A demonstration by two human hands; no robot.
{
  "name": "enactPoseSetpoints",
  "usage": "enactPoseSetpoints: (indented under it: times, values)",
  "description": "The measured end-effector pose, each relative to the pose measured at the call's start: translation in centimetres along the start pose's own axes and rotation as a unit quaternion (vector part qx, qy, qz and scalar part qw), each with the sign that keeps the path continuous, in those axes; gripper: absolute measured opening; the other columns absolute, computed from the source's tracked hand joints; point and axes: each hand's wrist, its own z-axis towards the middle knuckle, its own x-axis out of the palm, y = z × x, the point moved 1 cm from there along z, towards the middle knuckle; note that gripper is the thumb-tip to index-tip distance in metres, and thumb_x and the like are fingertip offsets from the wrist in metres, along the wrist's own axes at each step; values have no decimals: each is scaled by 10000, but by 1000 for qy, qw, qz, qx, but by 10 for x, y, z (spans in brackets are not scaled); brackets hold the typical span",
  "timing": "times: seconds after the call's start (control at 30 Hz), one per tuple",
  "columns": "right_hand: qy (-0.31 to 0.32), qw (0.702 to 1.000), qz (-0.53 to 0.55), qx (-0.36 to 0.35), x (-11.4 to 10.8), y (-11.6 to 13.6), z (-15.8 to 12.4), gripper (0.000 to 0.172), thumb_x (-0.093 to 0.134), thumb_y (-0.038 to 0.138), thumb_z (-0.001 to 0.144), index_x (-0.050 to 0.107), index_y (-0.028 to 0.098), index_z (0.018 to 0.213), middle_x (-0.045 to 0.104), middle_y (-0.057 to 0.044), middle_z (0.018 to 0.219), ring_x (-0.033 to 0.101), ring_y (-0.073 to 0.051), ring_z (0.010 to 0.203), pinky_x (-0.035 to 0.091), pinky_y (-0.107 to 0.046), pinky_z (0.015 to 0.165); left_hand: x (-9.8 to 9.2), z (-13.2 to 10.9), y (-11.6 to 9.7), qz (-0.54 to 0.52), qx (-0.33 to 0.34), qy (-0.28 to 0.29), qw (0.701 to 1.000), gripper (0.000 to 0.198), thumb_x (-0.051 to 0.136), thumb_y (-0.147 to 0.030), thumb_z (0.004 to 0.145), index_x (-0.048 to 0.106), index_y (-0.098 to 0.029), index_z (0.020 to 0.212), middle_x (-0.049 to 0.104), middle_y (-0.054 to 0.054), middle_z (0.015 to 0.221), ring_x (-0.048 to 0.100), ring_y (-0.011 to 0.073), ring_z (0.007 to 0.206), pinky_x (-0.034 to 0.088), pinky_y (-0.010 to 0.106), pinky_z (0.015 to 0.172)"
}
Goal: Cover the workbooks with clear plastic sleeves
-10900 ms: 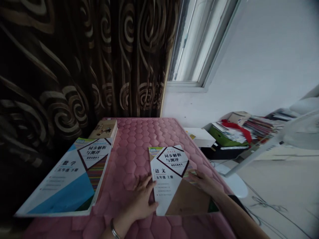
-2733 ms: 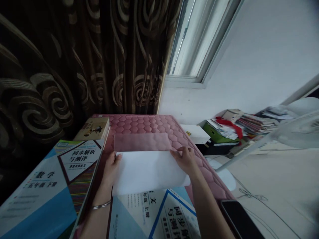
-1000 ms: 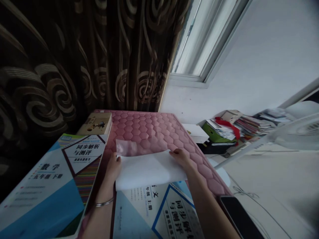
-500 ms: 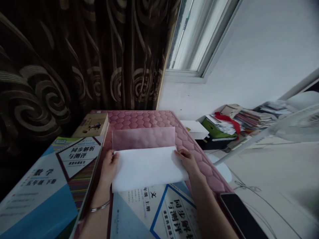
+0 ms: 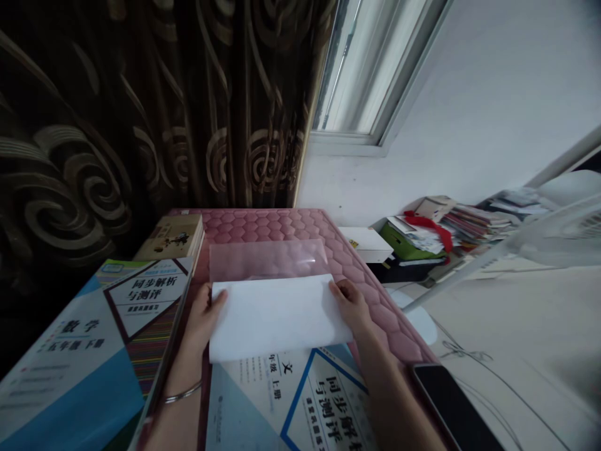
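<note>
Well to the left of the left hand (image 5: 206, 313), a blue-and-white workbook (image 5: 89, 357), face up. Farther off, beyond that workbook, a dark swirl-patterned curtain (image 5: 159, 94). Ahead and left of the same hand, a tan book (image 5: 171, 237). Around the left wrist, a silver bracelet (image 5: 183, 393). Left grip narrow, with thumb on top at the near-left edge of a white sheet (image 5: 277, 319); cannot tell the exact placing of the hidden fingertips. Between the forearms, nearer the body, a book (image 5: 248, 404) with a blue diamond outline, partly covered by the sheet. Just ahead of both hands, a clear plastic strip (image 5: 270, 258) past the sheet's far edge. At that edge's right end, the right hand (image 5: 352, 308), pinched close on the sheet, thumb on top. Ahead and right of it, a white box (image 5: 370, 245); beside it, pink quilted padding (image 5: 392, 313). Right of the right forearm, a dark-screened phone (image 5: 453, 404).
</note>
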Motion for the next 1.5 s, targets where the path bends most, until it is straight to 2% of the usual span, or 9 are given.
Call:
enactPoseSetpoints:
  times: [0.1, 0.23, 0.4, 0.57, 0.73, 0.83, 1.0, 1.17, 1.5]
  values:
    - [9, 1000, 29, 5, -2, -5, 1, 542, 648, 738, 613, 492, 220, 594, 400, 51, 527, 356, -117, 525, 270, -255, 480, 2, -2, 1, -40, -24, 33, 998, 432, 711, -489, 670, 579, -181, 943, 675, 10, 794, 628, 188, 717, 499, 292, 646]
    - [23, 999, 39, 0, -5, -11, 3, 511, 672, 701, 613, 517, 214, 621, 457, 35, 565, 392, -125, 548, 297, -259, 506, 4, -2, 5, -49, -35, 23, 998, 433, 694, -478, 678, 578, -173, 964, 701, 39, 863, 652, 198, 759, 513, 302, 664]
    - [26, 999, -16, -11, -1, -16, 3, 444, 623, 644, 666, 474, 232, 596, 438, 35, 541, 390, -130, 530, 304, -270, 508, 7, 4, 14, 110, -54, 7, 992, 239, 630, -365, 733, 586, -185, 883, 715, 65, 872, 678, 223, 809, 501, 307, 690]
    - [65, 988, -141, 10, 8, -25, 5, 309, 579, 486, 665, 426, 249, 539, 445, 36, 486, 423, -148, 514, 304, -280, 517, 15, 4, 18, 357, -79, 30, 930, 191, 632, -250, 779, 553, -174, 935, 712, 103, 886, 688, 239, 858, 483, 301, 730]
    - [84, 982, -166, -14, 11, -29, 6, 216, 531, 400, 660, 428, 250, 543, 457, 34, 508, 441, -156, 532, 299, -282, 530, 24, -18, -2, 531, 16, 28, 847, 392, 593, -187, 817, 493, -111, 1188, 590, 222, 1227, 619, 289, 1063, 489, 374, 848]
    - [90, 980, -177, -8, 12, -28, 6, 217, 535, 379, 663, 418, 250, 533, 448, 38, 495, 446, -157, 533, 298, -279, 532, 32, -29, -10, 580, 45, 36, 812, 420, 490, -119, 852, 495, -164, 1270, 442, 203, 1451, 540, 326, 1192, 465, 488, 939]
    - [81, 979, -185, 0, 12, -26, 5, 236, 543, 374, 664, 411, 250, 512, 465, 31, 480, 467, -165, 525, 299, -281, 532, 46, -33, 1, 532, 113, 169, 822, 333, 384, -173, 933, 659, -276, 1091, 420, 38, 1529, 376, 319, 1384, 269, 617, 1109]
    - [85, 980, -179, -1, 11, -27, 5, 230, 541, 392, 653, 430, 251, 510, 487, 18, 489, 482, -175, 531, 293, -285, 526, 45, -30, 8, 512, 105, 185, 832, 361, 361, -176, 946, 637, -278, 1155, 489, 55, 1479, 372, 293, 1403, 176, 670, 1127]
    - [83, 982, -168, -5, 10, -26, 5, 249, 542, 410, 668, 421, 252, 519, 480, 25, 480, 476, -170, 515, 290, -285, 517, 45, -29, 5, 504, 106, 227, 827, 394, 363, -187, 950, 584, -250, 1271, 433, 101, 1513, 390, 285, 1397, 169, 662, 1134]
